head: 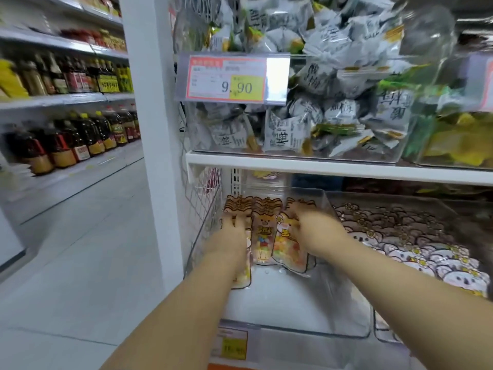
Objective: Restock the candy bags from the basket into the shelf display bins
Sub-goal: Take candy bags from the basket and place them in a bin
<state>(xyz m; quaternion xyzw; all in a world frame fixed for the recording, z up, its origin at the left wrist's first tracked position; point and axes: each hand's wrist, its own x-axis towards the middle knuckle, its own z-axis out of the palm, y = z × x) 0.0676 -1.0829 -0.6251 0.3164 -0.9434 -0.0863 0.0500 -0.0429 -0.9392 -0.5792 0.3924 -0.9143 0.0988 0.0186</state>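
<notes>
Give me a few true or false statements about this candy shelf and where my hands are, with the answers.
1. The left hand and the right hand both reach into the clear bin on the lower shelf. True.
2. The price tag on the upper bin reads 19.90. False: it reads 9.90.
3. The candy bags fill the clear bin to its front wall. False: they stand at the back, and the front floor is bare.
4. Bottles line the aisle shelves at left. True.
</notes>
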